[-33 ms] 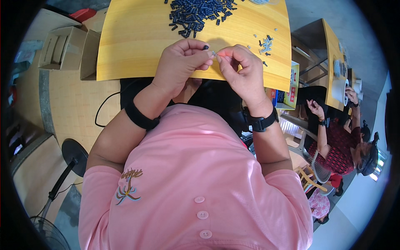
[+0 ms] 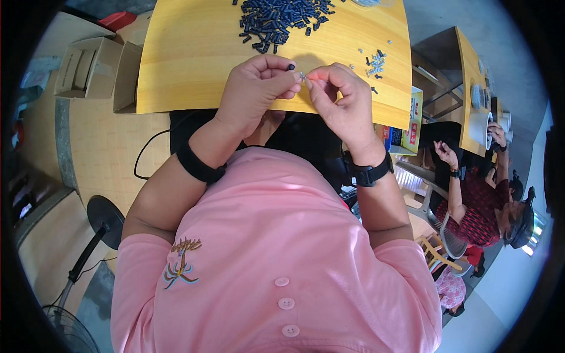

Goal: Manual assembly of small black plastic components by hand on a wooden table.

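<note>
Metal pin [image 2: 302,76] is pinched between both hands above the tabletop [image 2: 188,59] edge. Left hand [image 2: 257,88] grip also clasps a black part [image 2: 291,67]; right hand [image 2: 341,100] grip pinches the pin. Black pile [image 2: 282,17] lies beyond.

Both hands meet over the near edge of the table [image 2: 194,70] — left hand [image 2: 256,88] touching right hand [image 2: 341,100]. Behind them lies a heap of small parts [image 2: 279,17]; a smaller scatter [image 2: 374,62] lies right. Cardboard boxes [image 2: 88,70] stand left of the table.

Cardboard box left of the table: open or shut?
Open. The cardboard box has its top flaps spread outward, exposing the interior; whether it holds anything cannot be told.
</note>
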